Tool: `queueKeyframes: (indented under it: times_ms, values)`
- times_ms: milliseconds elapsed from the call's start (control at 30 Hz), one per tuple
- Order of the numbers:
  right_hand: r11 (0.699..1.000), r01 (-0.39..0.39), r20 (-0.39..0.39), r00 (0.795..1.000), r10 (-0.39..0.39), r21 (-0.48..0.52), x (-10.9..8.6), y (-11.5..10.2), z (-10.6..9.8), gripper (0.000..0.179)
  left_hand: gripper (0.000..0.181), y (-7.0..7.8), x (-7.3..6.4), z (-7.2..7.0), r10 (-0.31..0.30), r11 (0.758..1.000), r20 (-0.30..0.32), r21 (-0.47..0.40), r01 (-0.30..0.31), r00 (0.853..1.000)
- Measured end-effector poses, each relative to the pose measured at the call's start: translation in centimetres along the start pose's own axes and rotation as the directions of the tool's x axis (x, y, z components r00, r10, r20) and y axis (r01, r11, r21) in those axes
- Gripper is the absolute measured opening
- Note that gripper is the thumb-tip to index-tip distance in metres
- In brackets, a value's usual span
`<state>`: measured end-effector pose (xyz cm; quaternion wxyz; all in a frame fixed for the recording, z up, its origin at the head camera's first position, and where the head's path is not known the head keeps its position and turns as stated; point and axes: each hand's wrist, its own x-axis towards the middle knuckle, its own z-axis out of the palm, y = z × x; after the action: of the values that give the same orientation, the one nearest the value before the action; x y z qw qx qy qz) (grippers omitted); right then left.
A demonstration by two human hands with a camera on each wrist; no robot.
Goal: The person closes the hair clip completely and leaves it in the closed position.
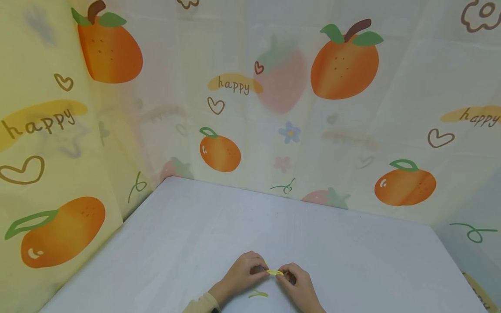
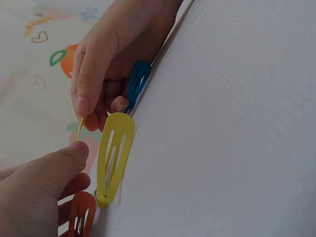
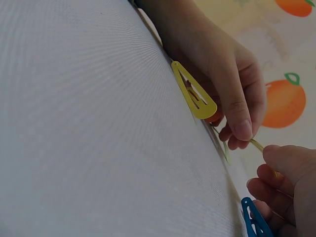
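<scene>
Both hands pinch a yellow snap hair clip (image 1: 275, 272) between them, just above the table. My left hand (image 1: 248, 270) holds its left end with thumb and fingertips, my right hand (image 1: 299, 284) its right end. Seen edge-on in the left wrist view, the held clip (image 2: 80, 129) is a thin strip. A second yellow hair clip (image 2: 116, 153) lies on the table on the near side of the hands. An orange hair clip (image 2: 82, 213) shows by the left hand, a blue hair clip (image 3: 255, 218) by the right; both are hidden in the head view.
The white tabletop (image 1: 188, 243) meets a patterned curtain (image 1: 164, 56) with printed oranges at the back and left. A pale yellow-green sliver (image 3: 226, 152) shows beyond the left fingertips; I cannot tell what it is.
</scene>
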<state>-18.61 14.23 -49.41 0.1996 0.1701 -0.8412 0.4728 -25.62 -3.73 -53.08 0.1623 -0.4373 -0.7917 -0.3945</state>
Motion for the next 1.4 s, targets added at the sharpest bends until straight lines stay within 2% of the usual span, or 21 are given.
queueKeyframes:
  times_ms: [367, 600, 667, 833, 900, 1167, 1400]
  values:
    - [1.0, -0.007, 0.011, 1.0, 0.007, 0.007, -0.6, 3.7, 1.0, 0.009, 0.007, 0.0, 0.0, 0.0, 0.008, 1.0, -0.001, -0.001, -0.008, 1.0]
    - [1.0, 0.004, -0.001, 1.0, -0.004, 0.024, -0.6, 3.7, 1.0, 0.009, 0.007, -0.1, -0.1, 0.1, 0.016, 1.0, -0.003, 0.007, -0.016, 1.0]
    - [1.0, -0.003, 0.002, 1.0, 0.003, 0.013, -0.4, 2.6, 0.7, 0.01, 0.007, -0.1, -0.1, 0.1, 0.017, 1.0, -0.004, 0.009, -0.017, 1.0]
    - [1.0, -0.031, 0.017, 0.999, 0.031, 0.0, -0.3, 2.0, 0.6, 0.011, 0.008, -0.2, -0.1, 0.1, 0.021, 1.0, -0.002, 0.009, -0.021, 1.0]
    - [1.0, -0.031, 0.023, 0.999, 0.031, 0.006, -0.4, 3.0, 0.9, 0.01, 0.008, -0.2, -0.1, 0.1, 0.017, 1.0, 0.001, 0.006, -0.017, 1.0]
    - [0.999, -0.05, 0.04, 0.998, 0.05, 0.0, -0.6, 3.6, 1.0, 0.008, 0.007, -0.1, 0.0, 0.0, -0.003, 1.0, 0.016, 0.012, 0.003, 1.0]
    - [0.999, -0.036, 0.039, 0.999, 0.035, 0.016, -0.7, 3.8, 1.0, 0.008, 0.008, -0.1, -0.1, 0.0, -0.006, 1.0, 0.017, 0.011, 0.006, 1.0]
